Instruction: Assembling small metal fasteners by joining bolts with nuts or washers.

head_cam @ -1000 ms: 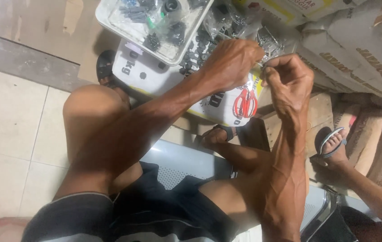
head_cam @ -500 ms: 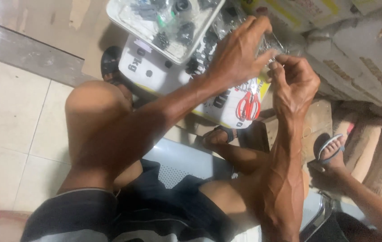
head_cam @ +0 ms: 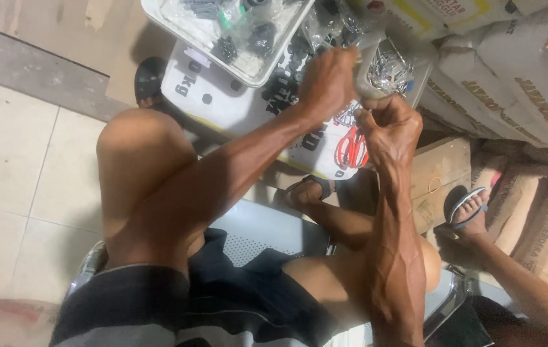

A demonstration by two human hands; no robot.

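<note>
My left hand (head_cam: 328,83) and my right hand (head_cam: 389,128) are raised together over a white sack (head_cam: 235,90), fingers closed on a clear plastic bag of small metal parts (head_cam: 386,67). The left hand pinches the bag's top edge; the right hand grips it from below. How the bag's mouth stands is hidden by my fingers. Red-handled scissors (head_cam: 353,149) lie on the sack just under my right wrist. A white tray (head_cam: 164,16) with small dark parts in clear bags rests on the sack, up and left of my left hand.
I sit on a perforated metal bench (head_cam: 261,231), knees bent, one sandalled foot (head_cam: 306,191) below the sack. Stacked sacks (head_cam: 512,71) fill the right side. A cardboard box (head_cam: 438,170) stands beside another person's sandalled foot (head_cam: 470,209). Tiled floor (head_cam: 10,160) lies on the left.
Both hands have lifted slightly and drawn closer together on the bag. The view has shifted a little, bringing the tray and sack nearer the top.
</note>
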